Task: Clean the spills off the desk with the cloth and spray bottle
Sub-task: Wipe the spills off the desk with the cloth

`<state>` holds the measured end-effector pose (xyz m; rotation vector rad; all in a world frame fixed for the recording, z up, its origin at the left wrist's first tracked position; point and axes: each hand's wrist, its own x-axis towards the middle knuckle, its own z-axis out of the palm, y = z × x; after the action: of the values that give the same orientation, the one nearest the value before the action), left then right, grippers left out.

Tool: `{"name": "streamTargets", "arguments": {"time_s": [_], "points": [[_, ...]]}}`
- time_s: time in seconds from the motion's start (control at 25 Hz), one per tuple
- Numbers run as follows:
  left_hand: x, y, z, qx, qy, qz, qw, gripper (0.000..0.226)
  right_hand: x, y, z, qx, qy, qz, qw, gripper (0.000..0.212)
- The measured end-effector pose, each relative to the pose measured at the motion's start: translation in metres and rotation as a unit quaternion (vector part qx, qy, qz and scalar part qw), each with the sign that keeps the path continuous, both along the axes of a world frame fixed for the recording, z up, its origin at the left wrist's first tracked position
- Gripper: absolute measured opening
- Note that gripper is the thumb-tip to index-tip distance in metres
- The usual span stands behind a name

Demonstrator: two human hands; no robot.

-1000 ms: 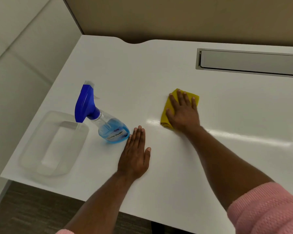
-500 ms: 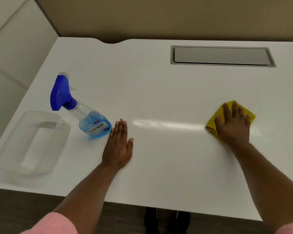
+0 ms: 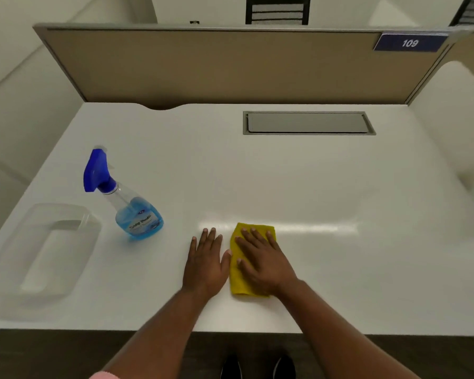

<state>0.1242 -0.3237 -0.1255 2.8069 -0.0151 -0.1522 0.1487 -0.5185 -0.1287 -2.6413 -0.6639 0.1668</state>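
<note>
Near the front edge of the counter (image 3: 285,170), the right hand (image 3: 262,262) is pressing flat, fingers spread, on the yellow cloth (image 3: 237,280), having swept it back from the right side to just beside the open, flat left hand (image 3: 205,265), so the wiping pass is likely covering the middle while the spray bottle (image 3: 129,203) is standing unused toward the left edge.

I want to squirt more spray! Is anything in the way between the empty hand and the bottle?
Nothing visible is. The left hand lies flat on the desk, and only bare white surface separates it from the bottle, which stands to its left. The right hand presses the cloth on the other side.
</note>
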Motion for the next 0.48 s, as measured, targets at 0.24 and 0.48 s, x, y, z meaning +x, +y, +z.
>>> {"name": "streamTargets", "arguments": {"time_s": [0.24, 0.48], "points": [[-0.002, -0.037, 0.007, 0.003, 0.008, 0.015, 1.0, 0.063, -0.035, -0.021, 0.012, 0.024, -0.017, -0.281, 0.959, 0.062], [-0.001, -0.056, 0.022, -0.062, -0.008, 0.086, 0.994, 0.034, -0.031, -0.01, 0.021, 0.129, 0.073, -0.293, 0.945, 0.066]]}}
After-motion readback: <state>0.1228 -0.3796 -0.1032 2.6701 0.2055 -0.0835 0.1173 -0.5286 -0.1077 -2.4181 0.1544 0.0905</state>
